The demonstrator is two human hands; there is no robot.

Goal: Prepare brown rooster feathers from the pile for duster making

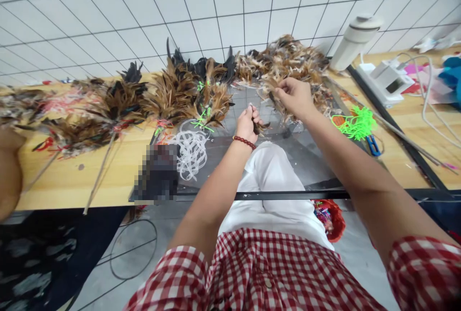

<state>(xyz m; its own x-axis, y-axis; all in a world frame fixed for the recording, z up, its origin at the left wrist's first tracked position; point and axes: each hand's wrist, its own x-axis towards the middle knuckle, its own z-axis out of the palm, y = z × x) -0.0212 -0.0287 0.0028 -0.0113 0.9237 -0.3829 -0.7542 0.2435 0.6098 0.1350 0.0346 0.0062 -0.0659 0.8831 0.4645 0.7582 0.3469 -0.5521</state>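
Observation:
My left hand (246, 125), with a beaded bracelet at the wrist, is closed round a small bunch of brown feathers (262, 128) above the dark glass-like surface (225, 145). Farther right, my right hand (294, 96) pinches a brown feather (272, 85) at the near edge of a large loose feather pile (288, 56). Fingers partly hide what each hand grips. Tied brown and black feather bundles (163, 88) lie to the left of my hands, some with bright green ties (202, 118).
White stringy material (190, 152) lies left of my left hand. On the right are green strings (356, 124), a blue tool (373, 146), a long thin stick (403, 136), a power strip (382, 83) and a pale bottle (355, 42). A person's arm (9, 172) shows at far left.

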